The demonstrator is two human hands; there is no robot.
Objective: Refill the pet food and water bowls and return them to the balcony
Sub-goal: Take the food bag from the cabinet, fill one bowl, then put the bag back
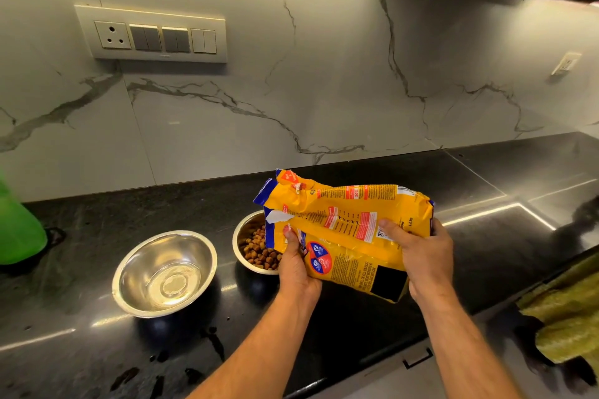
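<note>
Black polished counter runs along a white marble-veined wall, which carries a switch panel with a socket and rocker switches. Held above the counter's middle, the yellow pet food bag is the biggest of the task's things: crumpled, printed with red and white panels and small text, blue along its torn top edge, which points left and hangs over the food bowl. The right hand grips the bag's bottom end, thumb across the printed face; the left hand pinches the bag close to its opening, thumb on top. A steel water bowl stands on the counter left of the bag, shiny, with clear water shallow in its bottom. Just beside it to the right, partly hidden behind the bag, the steel food bowl holds brown kibble. A green object sits at the counter's left edge, and an olive cloth hangs over its front right edge.
</note>
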